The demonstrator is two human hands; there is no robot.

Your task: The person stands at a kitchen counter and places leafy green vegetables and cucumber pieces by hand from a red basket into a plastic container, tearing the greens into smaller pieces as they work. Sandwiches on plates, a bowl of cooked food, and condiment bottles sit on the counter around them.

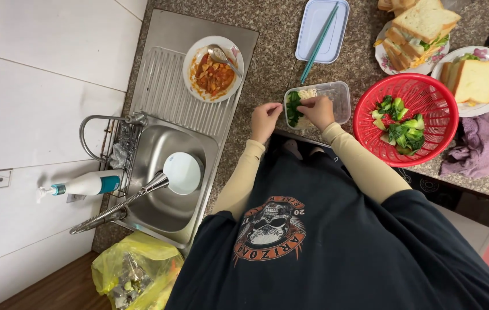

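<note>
Clear container (336, 95) sits at counter's edge, hands flanking.

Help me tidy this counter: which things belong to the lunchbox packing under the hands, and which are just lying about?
In use: clear plastic container, greens in it, left hand, right hand, red basket of greens.

Lying about: container lid with chopsticks, plate of saucy food, sandwich plates, purple cloth, sink.

Both hands at a clear container (336, 97) of noodles and greens on the speckled surface (267, 63), red basket (371, 138) alongside.
</note>
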